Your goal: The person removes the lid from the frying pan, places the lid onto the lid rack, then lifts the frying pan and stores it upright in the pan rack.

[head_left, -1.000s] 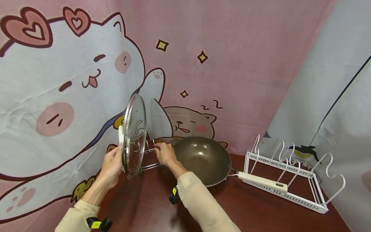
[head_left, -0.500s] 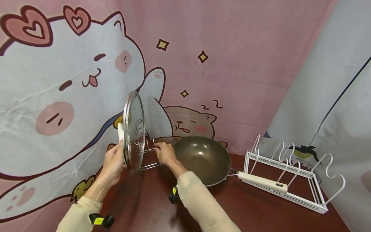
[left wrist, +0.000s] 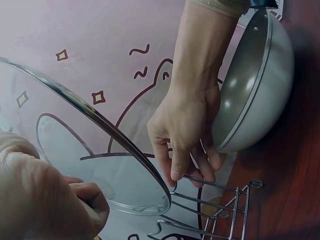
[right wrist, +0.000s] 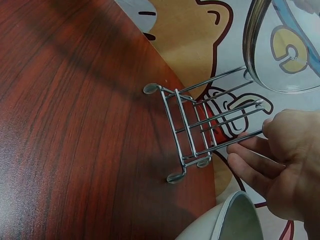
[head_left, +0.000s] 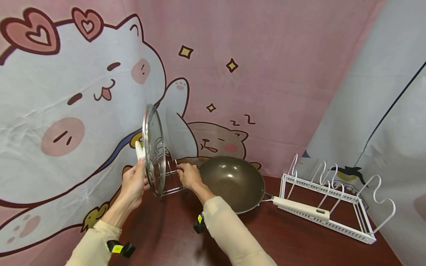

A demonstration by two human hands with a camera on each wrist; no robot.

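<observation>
Upright on edge, a round glass lid [head_left: 156, 144] with a metal rim is held by my left hand [head_left: 132, 184], which grips its pale handle [head_left: 139, 150] on the left side. The lid's lower edge is close to a small wire rack [right wrist: 185, 122]; whether they touch I cannot tell. My right hand [head_left: 190, 177] pinches the rack's near-right upright wire, with thumb and fingers around it in the left wrist view. The rack stands on the table, partly hidden behind the lid in the head view. Just right of that hand sits a brown-lined wok [head_left: 233, 188].
The wok's cream handle [head_left: 301, 208] points right and lies over a white rack [head_left: 336, 227] with several looped dividers. A dark red wooden table [head_left: 283, 244] carries everything. A cartoon-printed pink cloth [head_left: 283, 74] hangs close behind.
My left hand has moved slightly right and away from me, and the lid has risen a little and turned more edge-on. My right hand stays on the wire rack.
</observation>
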